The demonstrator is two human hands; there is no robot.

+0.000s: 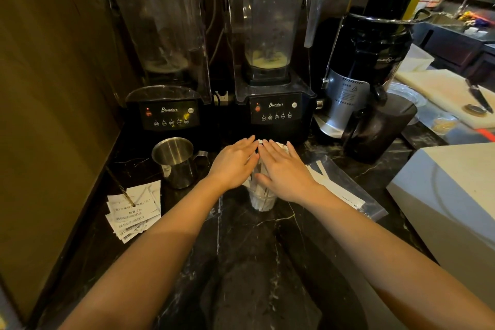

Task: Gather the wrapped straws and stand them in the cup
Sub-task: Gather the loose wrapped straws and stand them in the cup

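Note:
A clear plastic cup (263, 200) stands on the dark marble counter (257, 254) at the centre, in front of the right blender. A bundle of white wrapped straws (270, 142) stands upright in it; only the tips show past my fingers. My left hand (235, 162) lies flat against the left side of the bundle, fingers straight. My right hand (285, 170) lies flat against the right side and top, thumb near the cup's rim. Neither hand curls around the straws.
A clear plastic bag (340, 187) with white wrappers lies just right of the cup. A steel pitcher (175, 162) stands to the left, with paper receipts (134, 211) in front of it. Two blenders (276, 109), a juicer (367, 83) and a white box (455, 195) ring the spot.

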